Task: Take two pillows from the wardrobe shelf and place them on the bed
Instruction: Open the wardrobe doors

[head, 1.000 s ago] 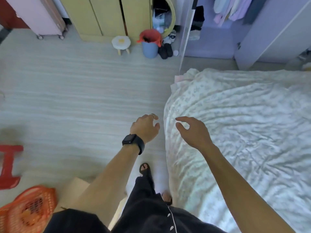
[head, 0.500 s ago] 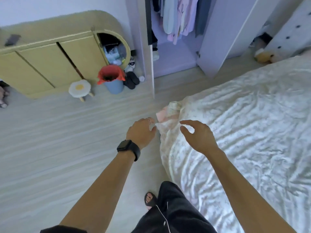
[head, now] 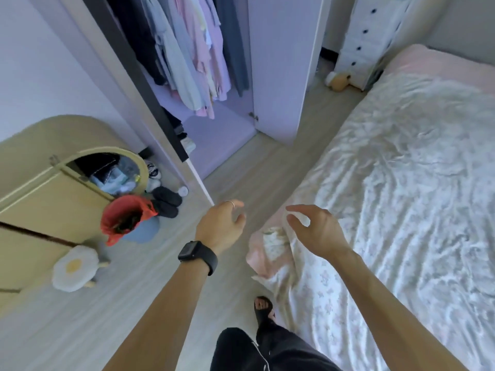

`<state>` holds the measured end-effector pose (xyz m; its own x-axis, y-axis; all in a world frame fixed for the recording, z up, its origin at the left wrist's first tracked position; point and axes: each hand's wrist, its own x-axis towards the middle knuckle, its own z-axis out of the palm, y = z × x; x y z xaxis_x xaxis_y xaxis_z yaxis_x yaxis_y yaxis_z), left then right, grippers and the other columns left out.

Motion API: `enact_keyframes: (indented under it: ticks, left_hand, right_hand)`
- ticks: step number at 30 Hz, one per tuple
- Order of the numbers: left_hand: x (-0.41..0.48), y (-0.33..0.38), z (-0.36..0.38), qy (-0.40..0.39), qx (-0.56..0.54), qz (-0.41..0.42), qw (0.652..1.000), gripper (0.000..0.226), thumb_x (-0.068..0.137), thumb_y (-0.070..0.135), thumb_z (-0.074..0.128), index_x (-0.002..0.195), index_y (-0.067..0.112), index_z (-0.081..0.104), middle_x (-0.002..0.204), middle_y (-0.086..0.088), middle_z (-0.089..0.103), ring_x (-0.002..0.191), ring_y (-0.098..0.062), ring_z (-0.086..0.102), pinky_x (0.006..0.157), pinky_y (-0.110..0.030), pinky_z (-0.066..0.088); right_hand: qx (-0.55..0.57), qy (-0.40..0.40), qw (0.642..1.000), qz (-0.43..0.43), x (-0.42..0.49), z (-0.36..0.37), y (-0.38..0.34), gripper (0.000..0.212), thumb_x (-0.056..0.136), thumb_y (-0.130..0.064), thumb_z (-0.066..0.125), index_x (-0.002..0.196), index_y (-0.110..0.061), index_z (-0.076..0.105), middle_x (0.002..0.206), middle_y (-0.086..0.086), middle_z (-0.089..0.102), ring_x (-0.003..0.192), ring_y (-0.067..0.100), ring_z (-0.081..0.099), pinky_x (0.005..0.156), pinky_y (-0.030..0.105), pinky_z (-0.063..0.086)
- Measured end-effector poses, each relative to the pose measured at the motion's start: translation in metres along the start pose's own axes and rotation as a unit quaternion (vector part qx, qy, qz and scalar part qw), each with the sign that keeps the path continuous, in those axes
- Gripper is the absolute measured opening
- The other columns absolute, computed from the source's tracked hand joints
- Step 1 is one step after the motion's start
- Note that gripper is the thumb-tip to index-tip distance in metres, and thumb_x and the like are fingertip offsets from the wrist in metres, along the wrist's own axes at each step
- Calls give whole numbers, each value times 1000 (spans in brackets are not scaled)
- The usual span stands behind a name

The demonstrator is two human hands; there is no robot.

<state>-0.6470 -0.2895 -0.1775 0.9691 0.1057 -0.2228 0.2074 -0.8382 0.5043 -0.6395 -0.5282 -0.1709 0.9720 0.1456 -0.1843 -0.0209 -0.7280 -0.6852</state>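
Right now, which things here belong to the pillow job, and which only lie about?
Job: wardrobe, open; bed; left hand and right hand, both empty. No pillow in view.

Lying about: red-lined bin, egg-shaped stool, dark slippers, white drawers.

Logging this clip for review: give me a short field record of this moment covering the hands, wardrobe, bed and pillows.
left hand: empty, fingers loosely curled, black watch on wrist
right hand: empty, open, above the bed corner
wardrobe: doors open, hanging clothes visible
bed: wrinkled floral sheet, no pillow on it
pillows: none in view
task stage: nothing picked up yet
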Motion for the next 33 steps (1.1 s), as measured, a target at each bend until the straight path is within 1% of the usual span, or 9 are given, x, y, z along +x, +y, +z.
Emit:
enact_keyframes:
  ticks: [3,5,7,11,16,23,27,30,33]
  left_hand:
    - [49,-12,-25,-17,2,28,999,33,96,39,54,127,30,61,129,7,65,118,-13,61,91,-31,51]
    - [81,-15,-37,-34,9,51,998,33,96,39,54,127,30,60,131,7,64,120,-13,60,94,-34,51]
    - [113,-17,-46,-58,15,75,995,33,96,40,53,127,31,59,133,7,62,119,-13,60,93,-31,50]
    - [176,-12,-66,-85,42,147,985,33,97,39,54,128,30,60,134,8,61,122,-14,57,84,-20,37]
    - [240,10,-93,-106,71,230,965,32,97,40,53,128,32,59,133,10,62,121,-17,58,90,-30,46]
    - [323,75,-96,-123,64,303,943,31,97,39,53,127,33,59,130,13,62,118,-15,58,87,-30,46]
    - [383,133,-88,-107,52,334,935,30,97,37,54,125,31,61,128,11,63,116,-15,58,83,-29,44]
    - [425,175,-82,-83,43,338,936,30,97,37,53,125,32,61,129,10,63,116,-16,59,89,-35,50]
    - [458,213,-77,-82,29,320,943,29,96,39,52,124,36,61,127,14,62,115,-13,58,81,-29,46]
  right_hand:
    - [3,21,1000,16,31,7,-22,28,98,-29,61,124,-25,72,128,0,70,116,19,65,75,-5,33]
    - [4,43,998,37,50,12,-33,28,98,-31,61,124,-28,71,128,-2,69,117,19,65,82,7,37]
    - [6,61,996,63,68,18,-45,29,98,-33,59,125,-30,70,130,-5,68,117,19,64,84,16,40]
    - [10,112,988,108,95,30,-66,30,98,-31,58,126,-29,70,130,-1,68,110,22,67,87,20,45]
    - [7,191,964,184,118,33,-87,31,100,-36,56,129,-35,67,132,-5,66,120,25,59,89,23,40]
    - [18,282,935,214,163,2,-89,29,99,-40,56,126,-39,66,133,-9,65,119,24,58,90,30,45]
    - [7,317,922,221,219,-40,-71,31,98,-45,53,127,-43,65,132,-14,63,117,19,56,86,27,42]
    - [4,333,920,208,267,-81,-53,32,98,-45,52,128,-43,63,133,-16,63,121,18,55,87,25,41]
    - [20,327,921,210,308,-122,-37,33,98,-45,52,129,-43,62,134,-15,62,124,18,54,93,30,46]
